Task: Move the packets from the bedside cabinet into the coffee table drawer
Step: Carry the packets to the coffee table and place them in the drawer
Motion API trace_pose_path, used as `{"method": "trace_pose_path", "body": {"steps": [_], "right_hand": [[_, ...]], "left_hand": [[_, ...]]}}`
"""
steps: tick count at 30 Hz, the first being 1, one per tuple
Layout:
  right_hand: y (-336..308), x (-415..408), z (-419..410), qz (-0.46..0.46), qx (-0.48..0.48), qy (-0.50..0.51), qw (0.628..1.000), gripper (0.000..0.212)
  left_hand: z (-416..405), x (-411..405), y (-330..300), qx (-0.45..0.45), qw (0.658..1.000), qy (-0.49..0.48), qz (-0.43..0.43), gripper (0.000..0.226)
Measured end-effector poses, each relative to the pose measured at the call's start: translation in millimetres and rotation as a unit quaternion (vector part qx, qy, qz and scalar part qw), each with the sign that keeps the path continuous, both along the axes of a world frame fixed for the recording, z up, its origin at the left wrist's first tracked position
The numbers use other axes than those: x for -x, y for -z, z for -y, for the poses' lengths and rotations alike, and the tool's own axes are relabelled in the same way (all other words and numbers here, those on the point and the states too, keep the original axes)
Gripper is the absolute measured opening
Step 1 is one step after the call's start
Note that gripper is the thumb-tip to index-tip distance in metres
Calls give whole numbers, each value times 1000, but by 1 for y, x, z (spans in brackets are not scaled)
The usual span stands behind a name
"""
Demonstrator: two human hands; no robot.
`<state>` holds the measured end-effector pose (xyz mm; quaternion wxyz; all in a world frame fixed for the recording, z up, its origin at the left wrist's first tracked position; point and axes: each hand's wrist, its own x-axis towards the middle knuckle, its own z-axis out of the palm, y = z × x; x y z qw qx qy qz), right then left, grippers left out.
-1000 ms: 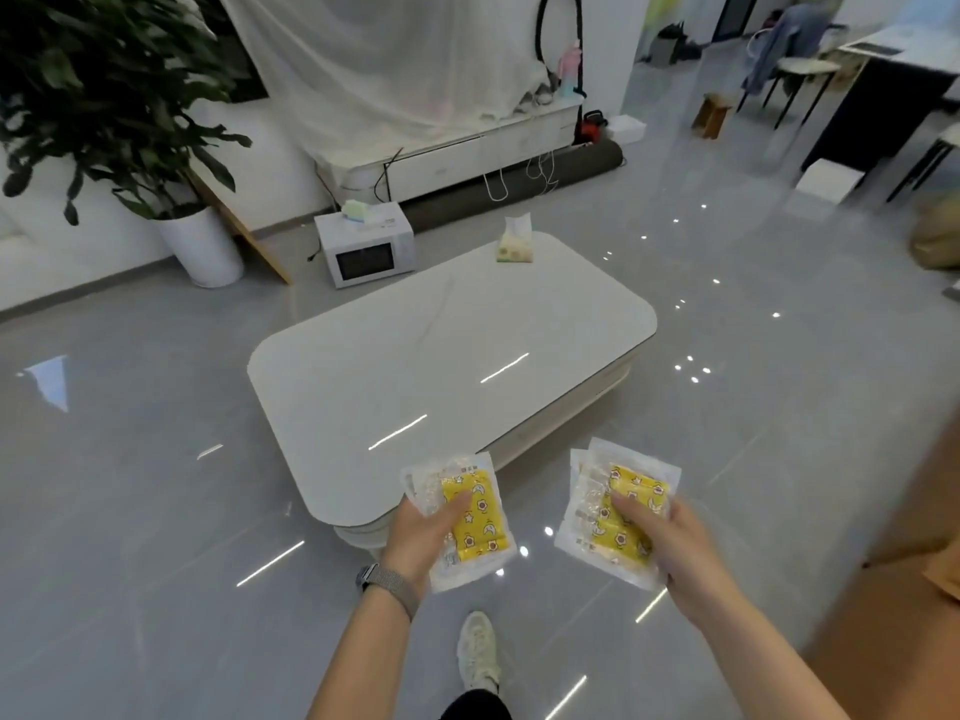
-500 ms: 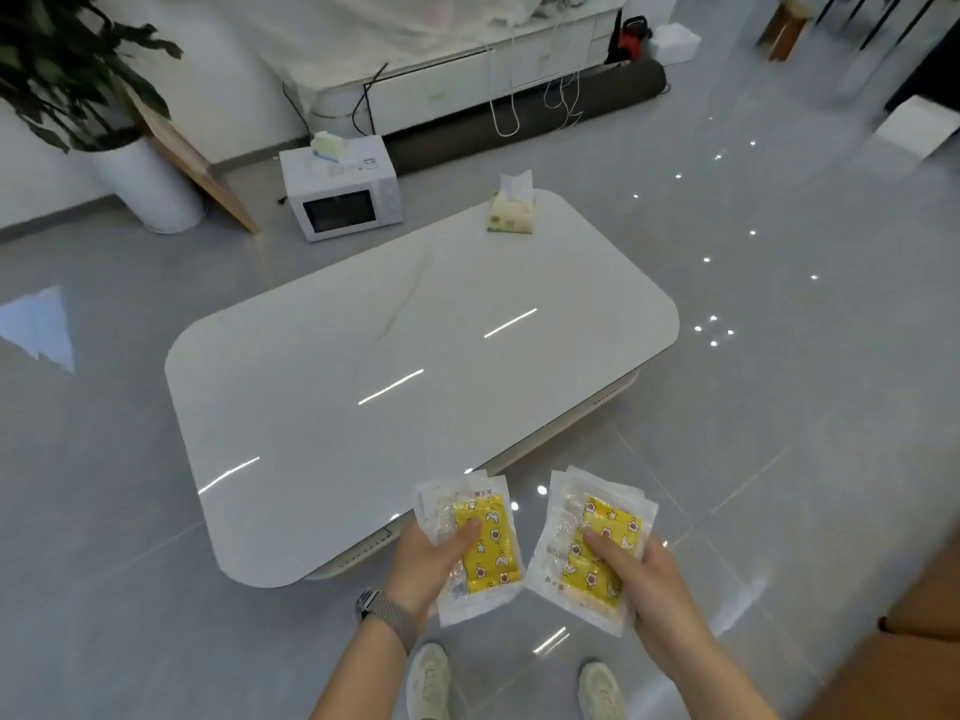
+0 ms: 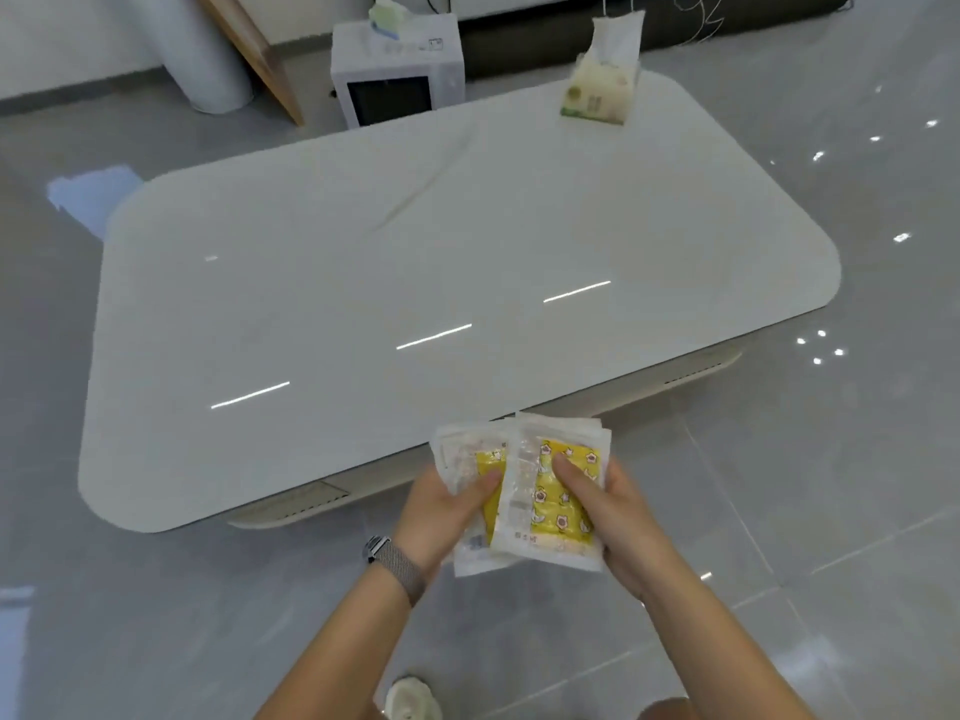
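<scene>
I stand at the near long edge of a white coffee table (image 3: 363, 283) with rounded corners. Clear packets with yellow star-print inserts (image 3: 550, 506) are held in front of me, just off the table's near edge. My left hand (image 3: 447, 511), with a watch on its wrist, grips the left stack, thumb on top. My right hand (image 3: 608, 517) grips the right stack, which overlaps the left one. Under the tabletop a beige drawer front (image 3: 306, 504) shows, shut.
A tissue pack (image 3: 597, 90) stands on the far right of the tabletop. Behind the table on the floor are a white microwave (image 3: 397, 70), a white plant pot (image 3: 202, 54) and a leaning wooden board (image 3: 260, 49). Glossy grey floor tiles surround the table.
I have stepped closer to the table and the view has tilted down. My two hands have come together, so the two stacks of packets now overlap.
</scene>
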<state>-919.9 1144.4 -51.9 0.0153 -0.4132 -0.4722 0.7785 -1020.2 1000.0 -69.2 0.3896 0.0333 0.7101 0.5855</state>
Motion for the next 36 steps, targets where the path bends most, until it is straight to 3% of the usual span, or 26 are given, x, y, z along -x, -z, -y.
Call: {"method": "trace_pose_path", "body": {"steps": [5, 8, 15, 24, 26, 28, 29, 31, 34, 36], "right_hand": [[107, 30, -11, -40, 5, -33, 999, 26], [157, 37, -14, -63, -15, -44, 997, 27], [213, 45, 17, -100, -115, -183, 971, 26], [198, 57, 34, -123, -158, -334, 921, 29], [211, 70, 14, -113, -333, -315, 882, 38], [229, 85, -9, -35, -527, -297, 795, 62], [239, 92, -20, 24, -570, -306, 762, 67], [253, 100, -29, 139, -591, -355, 711, 56], [260, 102, -28, 174, -654, -429, 598, 49], [259, 99, -29, 163, -672, -421, 587, 50]], "left_hand": [[-10, 16, 98, -8, 997, 20, -73, 15], [-12, 17, 146, -21, 997, -11, -75, 11], [0, -2, 188, -116, 983, -72, 124, 54], [31, -4, 171, -150, 960, -122, 203, 40], [33, 0, 167, -144, 965, -120, 185, 36], [38, 5, 161, -139, 968, -131, 163, 38], [41, 7, 159, -140, 968, -139, 155, 40], [49, 10, 152, -147, 967, -151, 143, 41], [64, 12, 145, -151, 967, -164, 120, 40], [71, 14, 142, -157, 966, -174, 109, 40]]}}
